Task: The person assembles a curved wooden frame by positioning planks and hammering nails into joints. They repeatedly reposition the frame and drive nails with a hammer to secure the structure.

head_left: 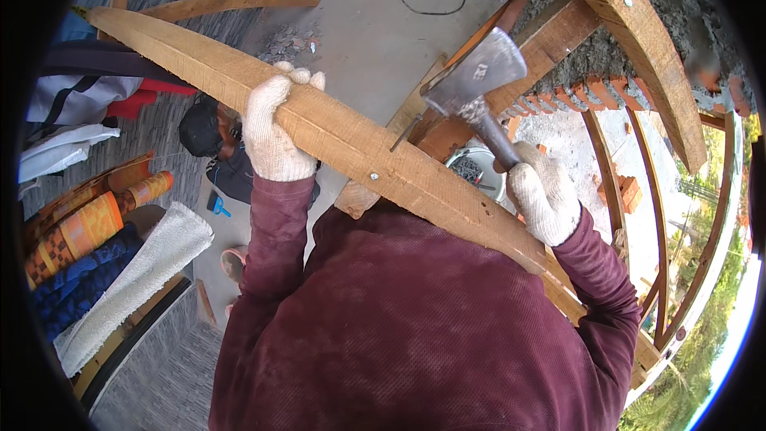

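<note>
A long wooden beam (343,137) runs slantwise across the view, from the upper left down to the right, in front of my chest. My left hand (275,124), in a white knitted glove, grips the beam with its fingers wrapped over the top edge. In my gloved right hand (546,195) is a hatchet (487,72), held by its dark handle with the broad metal head raised above the beam. A thin, dark, nail-like rod (405,132) slants at the beam's far edge. A shiny bolt head (373,176) shows on the near face.
Below on the left is another person in a dark cap (201,129). A white bucket (487,161) stands beneath the beam. Curved timber (638,24) and a brick edge (574,96) lie to the right. Rolled orange cloth (88,231) and a white towel (144,279) hang at left.
</note>
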Available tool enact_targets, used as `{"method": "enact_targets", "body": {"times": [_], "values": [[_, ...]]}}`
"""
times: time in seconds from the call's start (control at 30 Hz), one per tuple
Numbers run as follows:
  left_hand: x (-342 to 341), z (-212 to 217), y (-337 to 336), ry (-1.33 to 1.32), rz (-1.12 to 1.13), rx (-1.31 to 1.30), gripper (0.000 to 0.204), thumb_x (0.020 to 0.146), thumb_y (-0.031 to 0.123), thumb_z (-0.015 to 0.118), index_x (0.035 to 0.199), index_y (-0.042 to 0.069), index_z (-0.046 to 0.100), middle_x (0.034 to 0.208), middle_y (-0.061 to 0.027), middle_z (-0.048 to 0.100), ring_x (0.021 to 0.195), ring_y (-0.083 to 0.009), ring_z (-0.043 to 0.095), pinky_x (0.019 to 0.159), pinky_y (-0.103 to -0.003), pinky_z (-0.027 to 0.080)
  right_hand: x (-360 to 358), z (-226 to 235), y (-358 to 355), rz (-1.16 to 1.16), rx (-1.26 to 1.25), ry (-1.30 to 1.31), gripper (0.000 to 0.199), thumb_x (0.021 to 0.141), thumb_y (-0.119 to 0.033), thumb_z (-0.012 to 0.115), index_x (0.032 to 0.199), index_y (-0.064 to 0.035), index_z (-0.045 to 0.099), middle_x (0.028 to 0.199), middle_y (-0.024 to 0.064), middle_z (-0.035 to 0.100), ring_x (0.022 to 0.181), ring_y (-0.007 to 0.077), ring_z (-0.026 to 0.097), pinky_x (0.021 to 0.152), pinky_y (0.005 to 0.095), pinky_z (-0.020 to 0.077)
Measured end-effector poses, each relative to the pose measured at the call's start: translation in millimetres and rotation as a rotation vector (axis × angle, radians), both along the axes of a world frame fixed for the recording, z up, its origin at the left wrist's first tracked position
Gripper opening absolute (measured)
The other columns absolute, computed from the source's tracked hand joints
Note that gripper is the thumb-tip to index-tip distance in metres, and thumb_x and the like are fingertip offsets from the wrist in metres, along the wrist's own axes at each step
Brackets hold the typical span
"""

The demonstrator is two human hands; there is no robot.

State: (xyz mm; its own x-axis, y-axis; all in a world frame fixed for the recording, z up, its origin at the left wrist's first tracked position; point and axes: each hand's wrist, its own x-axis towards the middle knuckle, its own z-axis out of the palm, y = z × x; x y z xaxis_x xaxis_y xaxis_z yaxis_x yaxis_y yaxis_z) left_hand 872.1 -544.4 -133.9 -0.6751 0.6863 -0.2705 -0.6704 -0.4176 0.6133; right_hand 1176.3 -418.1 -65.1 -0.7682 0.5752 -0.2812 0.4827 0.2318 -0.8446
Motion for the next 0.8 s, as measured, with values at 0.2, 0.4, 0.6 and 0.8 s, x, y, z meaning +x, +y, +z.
{"method": "enact_targets", "body": {"times": [0.2, 0.4, 0.6, 0.8], "values": [[1.4, 1.7, -4.7, 0.015, 0.002, 0.003, 0.026, 0.09, 0.009, 0.061, 0.114, 0.001, 0.054, 0.099, -0.0119, 0.058, 0.1, -0.0242, 0.06, 0.105, -0.044, 0.048, 13.5, 25.7, 5.2, -0.315, -0.105, 0.384, 0.053, 0.1, -0.052, 0.052, 0.102, 0.0004, 0.055, 0.061, 0.0009, 0.046, 0.048, 0.0104, 0.049, 0.039, 0.025, 0.0381], [-0.3, -1.8, -4.5, -0.04, 0.012, -0.002, 0.026, 0.09, 0.008, 0.061, 0.114, 0.001, 0.055, 0.099, -0.0118, 0.058, 0.1, -0.0238, 0.06, 0.104, -0.044, 0.049, 2.8, 52.3, 45.4, -0.082, -0.405, 1.046, 0.033, 0.103, -0.04, 0.054, 0.108, -0.0085, 0.06, 0.069, 0.001, 0.052, 0.05, 0.0108, 0.05, 0.041, 0.0233, 0.0481], [-2.2, -3.5, -12.9, -0.001, 0.043, -0.048, 0.031, 0.087, 0.01, 0.063, 0.115, 0.0, 0.054, 0.1, -0.0134, 0.058, 0.099, -0.0261, 0.06, 0.103, -0.045, 0.05, 7.5, 34.9, 3.4, 0.032, -0.068, -0.275, 0.045, 0.101, -0.042, 0.053, 0.108, 0.0021, 0.062, 0.078, 0.0142, 0.063, 0.068, 0.0212, 0.061, 0.063, 0.0355, 0.0491], [-15.6, -6.5, -2.8, 0.016, 0.032, -0.035, 0.03, 0.087, 0.009, 0.063, 0.114, 0.0, 0.054, 0.098, -0.0138, 0.059, 0.097, -0.026, 0.061, 0.101, -0.044, 0.051, 1.3, 0.8, 5.1, -0.033, -0.377, 0.068, 0.038, 0.106, -0.036, 0.048, 0.108, -0.0005, 0.062, 0.073, 0.0004, 0.056, 0.064, 0.0122, 0.052, 0.057, 0.0316, 0.0425]]}}
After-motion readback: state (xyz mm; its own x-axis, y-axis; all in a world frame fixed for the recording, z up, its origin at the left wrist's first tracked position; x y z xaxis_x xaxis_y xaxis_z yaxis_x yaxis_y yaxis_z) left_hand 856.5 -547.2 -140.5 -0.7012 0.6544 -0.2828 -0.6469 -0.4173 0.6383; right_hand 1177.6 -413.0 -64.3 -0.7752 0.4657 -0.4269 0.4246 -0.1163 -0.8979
